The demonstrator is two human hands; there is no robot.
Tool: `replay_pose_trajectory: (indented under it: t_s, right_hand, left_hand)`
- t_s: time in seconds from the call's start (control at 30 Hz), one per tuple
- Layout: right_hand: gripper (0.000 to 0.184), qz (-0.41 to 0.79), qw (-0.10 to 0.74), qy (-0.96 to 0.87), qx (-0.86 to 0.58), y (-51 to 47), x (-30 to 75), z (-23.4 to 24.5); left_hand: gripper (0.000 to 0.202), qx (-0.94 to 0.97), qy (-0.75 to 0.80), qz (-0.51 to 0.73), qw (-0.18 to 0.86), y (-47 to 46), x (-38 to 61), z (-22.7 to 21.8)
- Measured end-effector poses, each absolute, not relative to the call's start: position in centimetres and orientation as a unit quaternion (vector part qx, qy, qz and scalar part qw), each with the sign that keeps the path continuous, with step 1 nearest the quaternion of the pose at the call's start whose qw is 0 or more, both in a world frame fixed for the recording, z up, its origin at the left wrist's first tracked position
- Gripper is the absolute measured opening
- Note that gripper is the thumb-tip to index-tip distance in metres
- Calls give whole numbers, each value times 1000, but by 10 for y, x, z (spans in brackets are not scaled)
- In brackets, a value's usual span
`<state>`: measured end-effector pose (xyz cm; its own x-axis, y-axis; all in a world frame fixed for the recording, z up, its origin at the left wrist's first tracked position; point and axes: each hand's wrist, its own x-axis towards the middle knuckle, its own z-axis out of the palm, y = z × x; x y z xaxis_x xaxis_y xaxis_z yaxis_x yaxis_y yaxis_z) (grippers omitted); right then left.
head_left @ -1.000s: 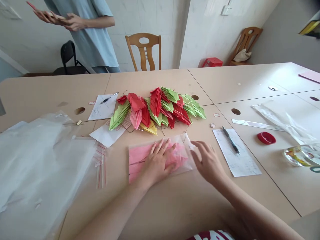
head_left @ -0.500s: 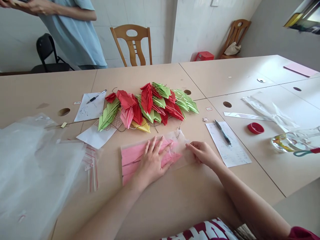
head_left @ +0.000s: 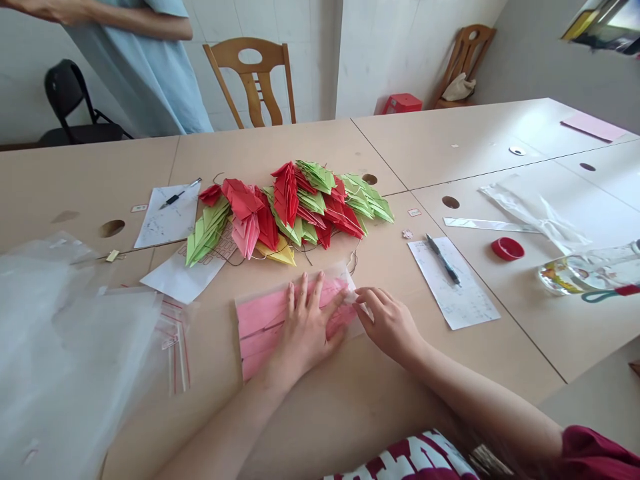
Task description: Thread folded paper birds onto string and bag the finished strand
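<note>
In front of me on the table lies a clear plastic bag (head_left: 353, 275) with flat pink folded paper (head_left: 260, 320) inside. My left hand (head_left: 307, 327) rests flat on the bag, fingers spread, pressing over the paper. At the bag's right end my right hand (head_left: 387, 320) pinches the plastic edge between thumb and fingers, folded in toward the left hand. Just beyond the bag is a pile of folded paper pieces (head_left: 285, 200) in red, green, pink and yellow, with thin cords hanging from them.
Large clear plastic bags (head_left: 65, 360) cover the table's left side. Paper sheets with pens lie left (head_left: 167, 213) and right (head_left: 453, 287). Farther right are a red lid (head_left: 508, 249) and a clear bottle (head_left: 590, 267). A person in a light blue shirt (head_left: 145, 73) stands across the table.
My right hand has moved left with the bag's edge, bringing it over toward my left hand. The left hand stays pressed on the bag. The view has shifted slightly.
</note>
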<state>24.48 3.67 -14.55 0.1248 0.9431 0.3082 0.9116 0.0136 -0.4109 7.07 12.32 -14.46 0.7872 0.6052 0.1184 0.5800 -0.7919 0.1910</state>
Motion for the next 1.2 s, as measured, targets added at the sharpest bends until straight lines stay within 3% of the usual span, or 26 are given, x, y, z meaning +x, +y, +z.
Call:
replay_pose_trajectory:
  t_s: [0.33,0.57,0.73,0.97,1.2]
  right_hand:
    - [15,4,253,-717,-650,33,240,-145]
    - [14,7,257,-725,-639,34,240,-150]
    - [15,22,260,-724,-639,32,238,-142]
    - [18,122,342,-689,-627,42,276,-131]
    - [69,168,250,-796,-525,63,303,-144]
  left_hand:
    - [62,941,320,76,76,124,70,-144]
    - [85,937,333,86,60,123,71,-147]
    - [66,945,308,87,66,124,68,-142]
    - [65,946,301,83,84,124,68,-140]
    - [63,947,299,93,74,124,69,-138]
